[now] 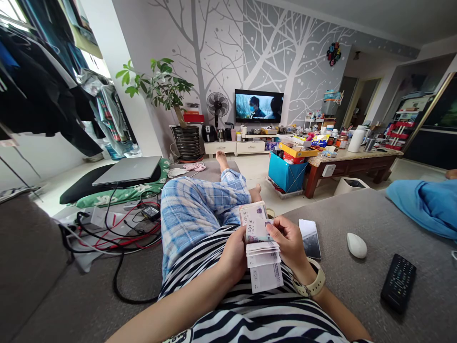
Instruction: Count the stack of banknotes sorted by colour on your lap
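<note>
A stack of printed banknotes (266, 276) is held over my lap, folded back so that its lower ends hang down toward me in layers. My left hand (233, 255) is closed on the stack's left edge. From the right, my right hand (290, 240) pinches the upper note with thumb and fingers; a cream watch is on that wrist. More notes (253, 212) stick up behind, beyond my hands. Just right of my right hand a smartphone (310, 238) lies on the grey sofa (335, 300).
To the right lie a white mouse (357, 245) and a black remote control (398, 283); another person's blue-clothed leg (424, 205) is beyond. At left are tangled cables (117, 233) and a laptop (128, 170). A cluttered coffee table (342, 159) and blue storage box (287, 172) stand ahead.
</note>
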`<state>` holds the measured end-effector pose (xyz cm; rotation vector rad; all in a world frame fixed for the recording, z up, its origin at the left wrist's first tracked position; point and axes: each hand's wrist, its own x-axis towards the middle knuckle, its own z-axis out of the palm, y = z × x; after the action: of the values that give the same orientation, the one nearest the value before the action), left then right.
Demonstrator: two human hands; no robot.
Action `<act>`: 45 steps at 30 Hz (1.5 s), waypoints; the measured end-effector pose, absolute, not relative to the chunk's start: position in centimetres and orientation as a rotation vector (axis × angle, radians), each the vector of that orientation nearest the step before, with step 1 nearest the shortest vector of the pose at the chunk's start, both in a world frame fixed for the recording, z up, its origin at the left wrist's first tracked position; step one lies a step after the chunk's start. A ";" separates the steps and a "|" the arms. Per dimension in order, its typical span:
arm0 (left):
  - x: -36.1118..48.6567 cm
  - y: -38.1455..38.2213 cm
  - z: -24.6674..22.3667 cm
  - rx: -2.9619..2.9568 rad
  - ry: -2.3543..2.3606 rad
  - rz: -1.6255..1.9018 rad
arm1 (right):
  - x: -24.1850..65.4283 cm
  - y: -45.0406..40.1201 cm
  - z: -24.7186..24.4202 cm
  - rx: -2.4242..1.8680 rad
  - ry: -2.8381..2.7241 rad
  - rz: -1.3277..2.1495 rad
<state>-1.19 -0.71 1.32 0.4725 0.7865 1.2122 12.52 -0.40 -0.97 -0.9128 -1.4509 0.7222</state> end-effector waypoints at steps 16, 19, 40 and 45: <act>-1.2 -0.9 1.8 0.526 0.800 1.201 | 12.4 -0.3 -0.9 -0.901 -1.430 0.725; -1.3 -0.9 1.7 0.531 0.787 1.195 | 12.4 -0.4 -0.8 -0.898 -1.433 0.718; -1.3 -0.6 1.2 0.553 0.756 1.199 | 12.5 -0.6 -0.7 -0.836 -1.449 0.723; -1.4 -0.5 0.9 0.574 0.737 1.197 | 12.5 -0.6 -0.6 -0.836 -1.454 0.712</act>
<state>-1.37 -0.50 0.94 0.5741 0.7374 1.1973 12.48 -0.57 -0.64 -0.8359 -1.4538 0.7124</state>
